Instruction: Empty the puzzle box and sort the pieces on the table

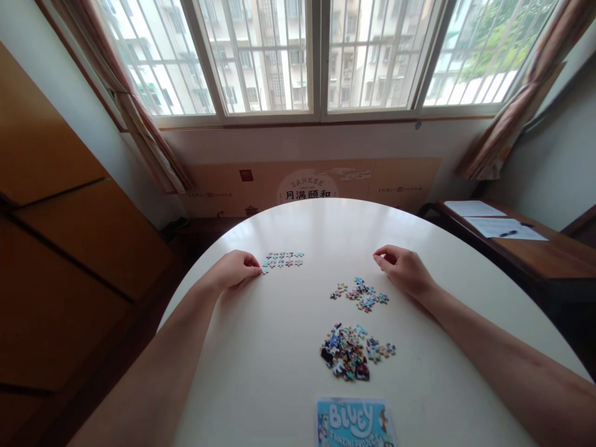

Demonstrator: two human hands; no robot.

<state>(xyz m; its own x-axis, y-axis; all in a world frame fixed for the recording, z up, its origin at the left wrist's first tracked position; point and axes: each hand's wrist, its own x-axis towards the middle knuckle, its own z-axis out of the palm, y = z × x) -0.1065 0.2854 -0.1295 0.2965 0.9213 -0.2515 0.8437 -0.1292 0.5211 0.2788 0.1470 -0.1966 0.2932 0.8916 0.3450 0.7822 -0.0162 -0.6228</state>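
Note:
My left hand (238, 268) is at the left of the white round table (261, 347), thumb and forefinger pinched at the edge of a small light-blue puzzle piece (265, 271). That piece lies just below two short rows of puzzle pieces (283, 259) laid out side by side. My right hand (404, 267) hovers at or just above the tabletop on the right, its fingers curled and fingertips pressed together. Whether anything small is between them I cannot make out. Nearest to it is a loose group of puzzle pieces (365, 295), mostly blue.
A larger heap of mixed puzzle pieces (347, 354) lies closer to me. Below it, at the bottom, is a blue Bluey picture sheet or box (354, 422). A brown side table (526, 248) with papers stands at the right. Windows (316, 56) fill the far wall.

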